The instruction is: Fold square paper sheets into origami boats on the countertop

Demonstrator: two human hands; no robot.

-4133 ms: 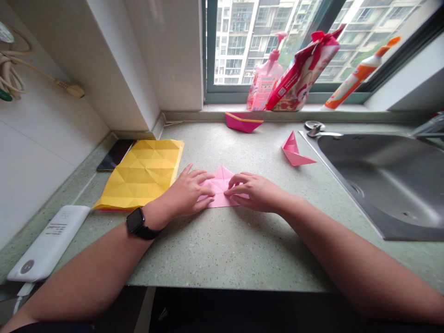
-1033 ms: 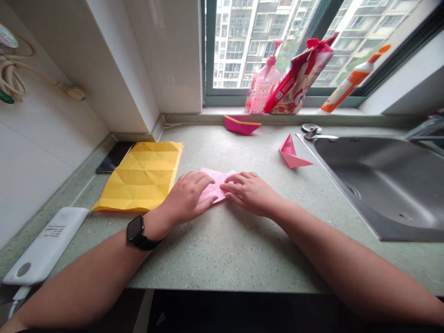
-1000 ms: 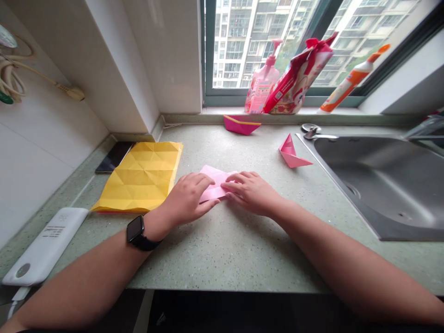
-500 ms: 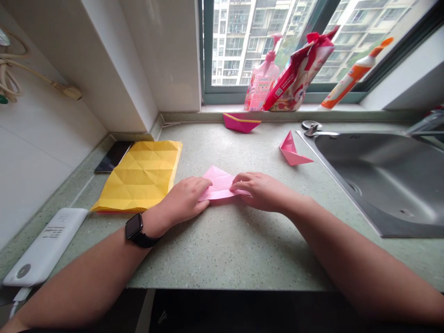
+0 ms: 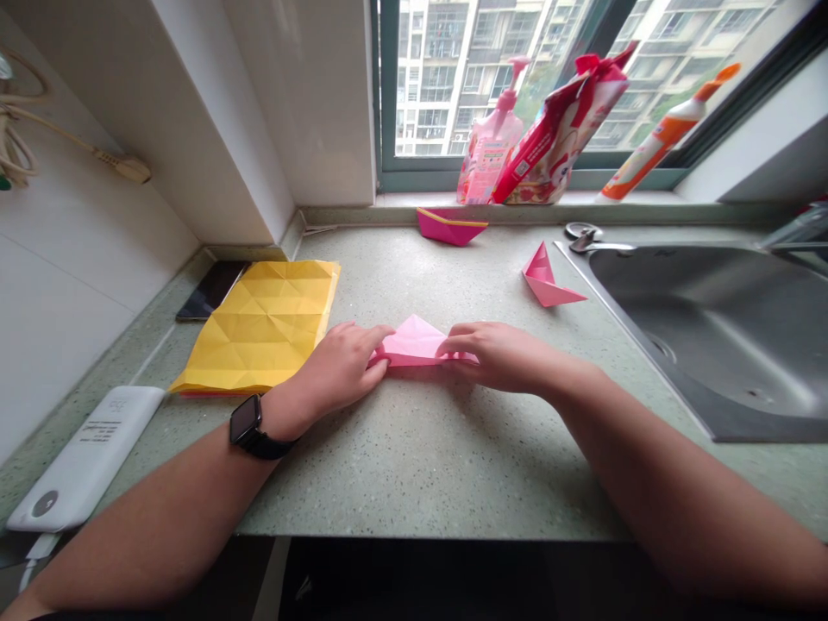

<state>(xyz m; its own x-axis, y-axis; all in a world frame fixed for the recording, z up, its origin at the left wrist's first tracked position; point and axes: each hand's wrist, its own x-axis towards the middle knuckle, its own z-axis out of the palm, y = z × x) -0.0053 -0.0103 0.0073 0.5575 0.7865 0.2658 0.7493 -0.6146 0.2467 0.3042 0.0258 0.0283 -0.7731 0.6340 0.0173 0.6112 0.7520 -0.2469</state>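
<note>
Daylight enters through the window [image 5: 492,86] at the top of the view and is the main visible source; the tower blocks beyond it appear bright and slightly washed out. The counter [image 5: 420,483] is evenly and softly lit, with diffuse, soft-edged shadows falling toward the camera beneath the left hand [image 5: 340,366], the right hand [image 5: 501,358] and the pink paper [image 5: 414,343]. The stainless steel sink [image 5: 705,336] shows a broad, dull sheen without hard glare. Wide-angle distortion bends the window frame and wall edges toward the corners. The area below the counter's front edge is dim, and distant façades look slightly soft.
</note>
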